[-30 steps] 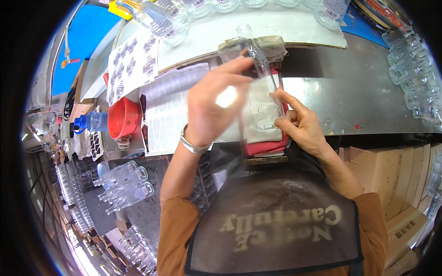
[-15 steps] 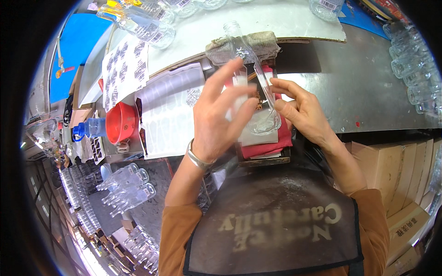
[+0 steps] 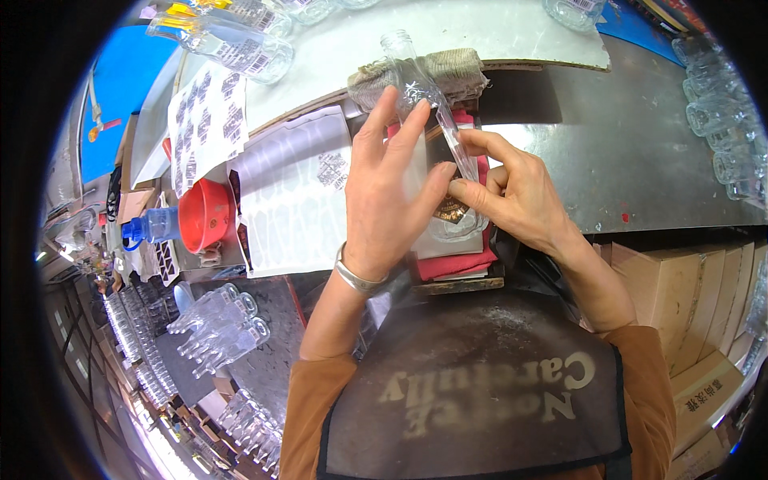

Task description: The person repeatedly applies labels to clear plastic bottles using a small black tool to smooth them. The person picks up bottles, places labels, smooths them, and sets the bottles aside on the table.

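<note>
A clear glass bottle point(image 3: 436, 108) lies tilted in front of me, its neck resting on a rolled cloth point(image 3: 456, 74) and its base pointing toward me. Under its body is a low stand padded with red cloth point(image 3: 456, 266). Through the glass shows a dark patch with gold print. My left hand point(image 3: 388, 180) lies along the bottle's left side, fingers stretched and thumb reaching over the glass. From the right, my right hand point(image 3: 516, 188) has thumb and bent fingers closed on the bottle's edge. Whether a thin film is also under the fingertips, I cannot tell.
Left of the stand lies a sheet of pale bottle-shaped outlines point(image 3: 296, 208), with a printed sheet point(image 3: 206, 120) beyond. A red bowl point(image 3: 204, 216) and blue-capped bottle point(image 3: 156, 226) stand farther left. Glass bottles point(image 3: 240, 48) line the back. Cardboard boxes point(image 3: 664, 288) stand at right.
My left hand has settled from a blurred motion onto the bottle's left side. My right thumb and fingers have moved left, farther over the glass.
</note>
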Available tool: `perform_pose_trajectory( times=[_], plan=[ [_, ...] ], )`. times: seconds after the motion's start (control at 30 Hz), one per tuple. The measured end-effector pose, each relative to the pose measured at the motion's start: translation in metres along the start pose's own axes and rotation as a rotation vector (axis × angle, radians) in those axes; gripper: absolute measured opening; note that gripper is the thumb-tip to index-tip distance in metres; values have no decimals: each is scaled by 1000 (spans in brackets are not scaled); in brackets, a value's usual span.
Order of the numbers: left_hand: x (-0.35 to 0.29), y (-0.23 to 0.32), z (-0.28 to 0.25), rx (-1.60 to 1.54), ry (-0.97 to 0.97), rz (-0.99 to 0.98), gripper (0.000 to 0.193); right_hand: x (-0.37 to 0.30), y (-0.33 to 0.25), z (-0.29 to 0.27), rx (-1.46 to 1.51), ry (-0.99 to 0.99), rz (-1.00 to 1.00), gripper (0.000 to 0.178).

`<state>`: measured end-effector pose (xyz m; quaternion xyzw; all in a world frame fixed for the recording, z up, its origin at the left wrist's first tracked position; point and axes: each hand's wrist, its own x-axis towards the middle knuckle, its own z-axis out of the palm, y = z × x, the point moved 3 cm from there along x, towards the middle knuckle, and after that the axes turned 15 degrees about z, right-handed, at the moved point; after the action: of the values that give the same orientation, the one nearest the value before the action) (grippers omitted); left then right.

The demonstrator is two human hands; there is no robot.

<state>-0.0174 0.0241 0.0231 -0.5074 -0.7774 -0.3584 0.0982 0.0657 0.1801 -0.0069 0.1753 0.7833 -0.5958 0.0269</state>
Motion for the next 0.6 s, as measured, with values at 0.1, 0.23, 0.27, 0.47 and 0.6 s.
perform_pose_trajectory(
  times=[0.1,0.23,0.27,0.47,0.6],
  plan=[
    [0,-1,2,15,13,-2,62,2,1,-1,-2,1,18,55],
    [0,1,4,26,27,-8,62,4,4,-2,24,-45,65,53],
    [0,1,4,33,32,-7,63,4,4,-3,18,-65,93,53],
    [5,5,-2,-27,31,-48,58,3,5,-3,16,-54,45,55],
    [7,4,1,68,3,-11,53,2,4,-3,12,-51,34,55]
  ],
)
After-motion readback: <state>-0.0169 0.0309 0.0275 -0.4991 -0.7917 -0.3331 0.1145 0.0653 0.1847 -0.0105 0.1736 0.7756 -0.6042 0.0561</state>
